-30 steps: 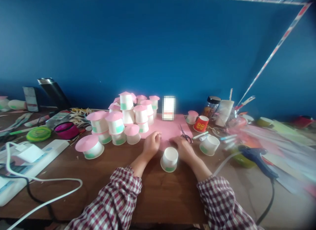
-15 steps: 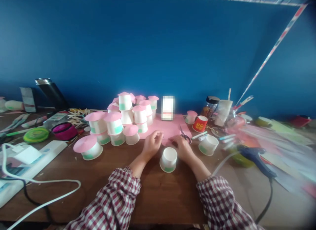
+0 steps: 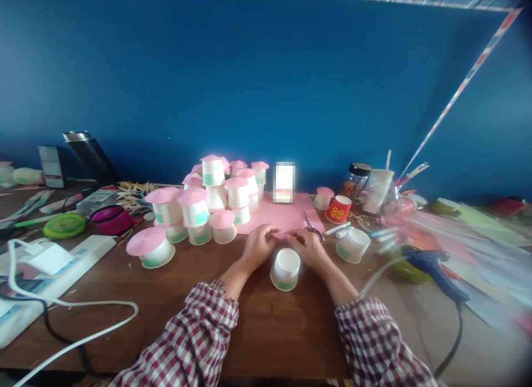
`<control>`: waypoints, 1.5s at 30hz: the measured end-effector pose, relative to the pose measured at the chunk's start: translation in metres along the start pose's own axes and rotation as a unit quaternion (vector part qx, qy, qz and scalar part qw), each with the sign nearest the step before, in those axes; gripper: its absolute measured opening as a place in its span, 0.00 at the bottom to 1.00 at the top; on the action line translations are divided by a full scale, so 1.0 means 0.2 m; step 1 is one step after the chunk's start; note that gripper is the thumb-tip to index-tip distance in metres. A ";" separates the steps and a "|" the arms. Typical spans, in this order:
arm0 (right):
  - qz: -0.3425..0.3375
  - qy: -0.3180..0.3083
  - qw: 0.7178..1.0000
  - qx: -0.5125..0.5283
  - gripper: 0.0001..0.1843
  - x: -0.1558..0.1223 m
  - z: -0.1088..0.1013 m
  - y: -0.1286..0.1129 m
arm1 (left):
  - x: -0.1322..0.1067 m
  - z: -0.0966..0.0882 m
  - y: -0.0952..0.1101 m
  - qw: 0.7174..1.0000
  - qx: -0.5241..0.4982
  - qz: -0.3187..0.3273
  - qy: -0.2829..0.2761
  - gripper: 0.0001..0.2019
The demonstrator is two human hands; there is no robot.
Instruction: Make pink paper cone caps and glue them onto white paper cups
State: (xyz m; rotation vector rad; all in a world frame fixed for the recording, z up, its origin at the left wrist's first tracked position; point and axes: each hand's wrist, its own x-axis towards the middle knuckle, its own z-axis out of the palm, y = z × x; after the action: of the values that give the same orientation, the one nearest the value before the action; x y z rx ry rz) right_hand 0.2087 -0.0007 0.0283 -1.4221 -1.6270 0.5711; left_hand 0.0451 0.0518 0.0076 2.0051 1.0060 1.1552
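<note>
My left hand (image 3: 256, 244) and my right hand (image 3: 308, 246) meet at the near edge of a pink paper sheet (image 3: 282, 216), fingers curled and pinching a piece of pink paper between them. An upside-down white paper cup (image 3: 286, 268) with a green band stands just in front of both hands. Scissors (image 3: 311, 225) lie on the pink sheet beside my right hand. To the left rises a stack of white cups capped with pink paper cones (image 3: 211, 201).
A blue glue gun (image 3: 432, 265) with its cord lies at the right, near a white cup (image 3: 353, 244), a red cup (image 3: 337, 208), glue sticks and jars. At the left are a white power strip (image 3: 50, 276) with cables, a magenta dish (image 3: 111, 219) and a green lid (image 3: 64, 225).
My two hands have drawn closer together over the edge of the pink paper, behind the upturned cup. Everything else on the table is where it was.
</note>
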 end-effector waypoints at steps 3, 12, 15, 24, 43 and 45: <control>-0.012 -0.002 1.000 0.008 0.17 0.00 0.01 -0.01 | 0.00 -0.01 -0.01 1.000 0.020 -0.006 0.013 0.09; -0.022 -0.001 0.998 -0.065 0.14 0.00 0.02 0.02 | 0.00 0.01 0.00 1.000 -0.005 -0.008 0.004 0.12; -0.026 0.013 0.995 -0.091 0.14 0.00 0.01 0.03 | 0.00 0.02 0.00 1.000 -0.016 -0.003 0.000 0.07; -0.035 0.008 0.994 -0.105 0.14 0.00 0.02 0.00 | 0.00 0.00 0.01 0.999 -0.047 -0.018 0.010 0.07; -0.044 0.036 0.989 -0.135 0.16 -0.01 0.03 0.00 | 0.01 0.00 -0.01 0.993 -0.106 -0.054 0.003 0.10; -0.038 0.039 0.990 -0.127 0.15 0.00 0.03 0.00 | 0.01 0.00 -0.01 0.991 -0.119 -0.066 0.004 0.12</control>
State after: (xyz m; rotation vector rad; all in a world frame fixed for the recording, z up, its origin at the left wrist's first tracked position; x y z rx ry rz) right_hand 0.2033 -0.0001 0.0246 -1.5366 -1.7300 0.2672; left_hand 0.0454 0.0549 0.0073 1.7224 0.9418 1.1553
